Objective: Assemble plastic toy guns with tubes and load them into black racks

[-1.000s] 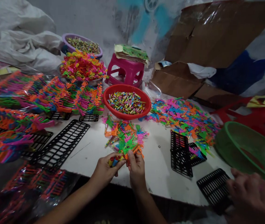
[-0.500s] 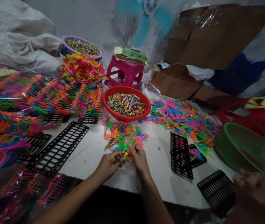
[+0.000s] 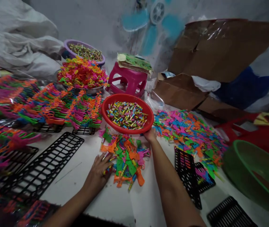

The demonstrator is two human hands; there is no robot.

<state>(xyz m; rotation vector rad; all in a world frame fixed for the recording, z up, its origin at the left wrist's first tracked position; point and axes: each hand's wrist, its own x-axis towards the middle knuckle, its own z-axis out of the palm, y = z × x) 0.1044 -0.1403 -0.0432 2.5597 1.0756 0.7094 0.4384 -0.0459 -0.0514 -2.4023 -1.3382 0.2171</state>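
Starting at the far left, seeing white sacks (image 3: 23,41) and, before them, rows of bright plastic pieces (image 3: 65,107). Seeing next a long black rack (image 3: 45,164) lying aslant on the white table (image 3: 115,205). Noticing, behind, a lilac basin (image 3: 67,48) of small tubes (image 3: 84,52) and a metal bowl (image 3: 93,90) heaped with bright parts (image 3: 82,72). Resting the left hand (image 3: 98,168) on the table at the left edge of a mixed pile (image 3: 128,157) of plastic pieces and tubes, with fingers half bent and a little apart; seeing coloured tubes (image 3: 108,171) among and under the fingers, but not being able to tell any firm grip. Finding the red basin (image 3: 115,126), filled with printed tubes (image 3: 128,115), just behind this pile, and farther back a pink stool (image 3: 131,77) bearing a green printed pack (image 3: 135,63); finding the print too small for reading. Reaching with the right hand (image 3: 150,135) to the right front rim of the red basin and touching there; not being able to tell the state of the fingers, hidden at the rim. Seeing farther right a blurred blue fan (image 3: 158,13), black grids (image 3: 185,171), a wide heap of coloured pieces (image 3: 191,134), a cardboard box (image 3: 214,50) and a green basin (image 3: 239,176).
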